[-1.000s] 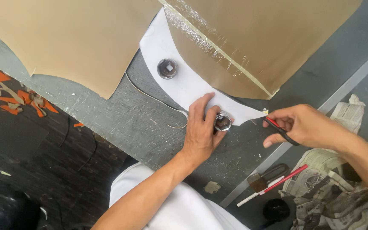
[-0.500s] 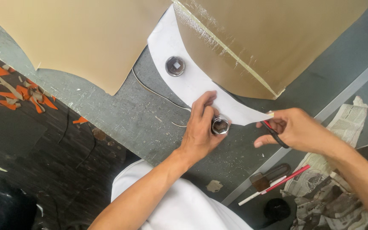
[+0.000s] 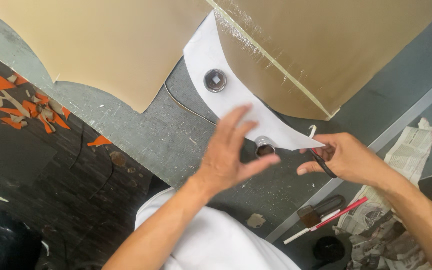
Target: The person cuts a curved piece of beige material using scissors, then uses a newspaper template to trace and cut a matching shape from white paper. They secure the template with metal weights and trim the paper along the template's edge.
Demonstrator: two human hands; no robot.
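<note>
- A grey, scuffed surface (image 3: pixel 141 135) is filling the middle of the frame, with a dark floor (image 3: pixel 31 175) at lower left, littered with orange scraps (image 3: pixel 6 95).
- Tan sheet material (image 3: pixel 106 45) is lying across the top of the frame, a taped seam running down its right half.
- A white paper pattern (image 3: pixel 236 95) is lying on the surface at centre, its tip pointing right.
- One round metal weight (image 3: pixel 215 80) is sitting on the pattern at upper centre; a second weight (image 3: pixel 264 146) is sitting at the pattern's lower edge.
- The left hand (image 3: pixel 231 155) is hovering at centre, fingers spread, grip released, just beside the second weight, thumb below it.
- The right hand (image 3: pixel 346 157) is at right of centre, grip clenched on dark-handled scissors (image 3: pixel 322 161) at the pattern's tip.
- Newspaper (image 3: pixel 401 200), a red pencil (image 3: pixel 338 214) and a brush (image 3: pixel 318 212) are lying at lower right.
</note>
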